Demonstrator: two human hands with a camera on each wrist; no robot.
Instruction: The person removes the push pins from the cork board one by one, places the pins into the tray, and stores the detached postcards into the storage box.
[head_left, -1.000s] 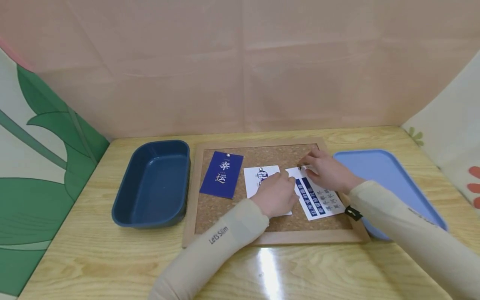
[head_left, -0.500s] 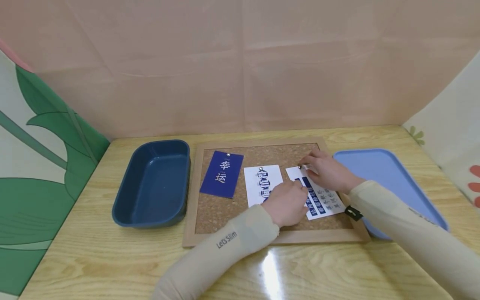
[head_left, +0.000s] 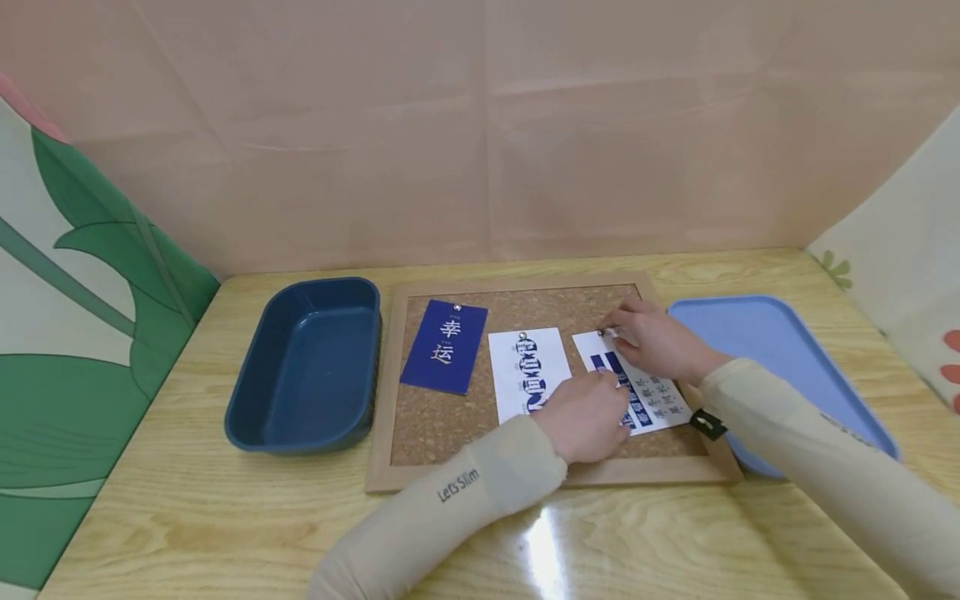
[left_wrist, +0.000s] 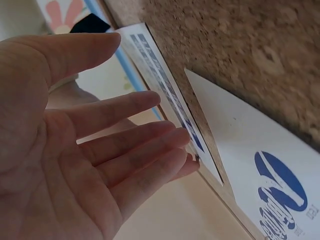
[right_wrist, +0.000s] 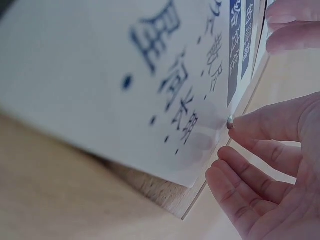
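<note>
My right hand point(head_left: 660, 337) pinches a small metal thumbtack point(right_wrist: 230, 122) with its fingertips. The tack is at the top edge of a white card point(head_left: 656, 404) with blue bands and dark characters. My left hand point(head_left: 588, 417) hovers with fairly straight fingers by that card's lower left side. In the left wrist view its palm holds nothing; whether its fingertips touch the card I cannot tell. Left of it, a white card with a blue print point(head_left: 551, 354) has a tack at its top. A dark blue card point(head_left: 442, 367), also tacked, lies further left. All three lie on a framed corkboard point(head_left: 442, 429).
A dark blue deep bin point(head_left: 307, 383) stands left of the corkboard. A light blue tray point(head_left: 757, 350) is at its right, partly under my right forearm. A pink cloth wall point(head_left: 480, 133) rises behind the wooden table point(head_left: 187, 517).
My left hand has moved right and slightly toward me, from the middle card to the lower left of the right card, uncovering more of the middle card. My right hand stays at the tack.
</note>
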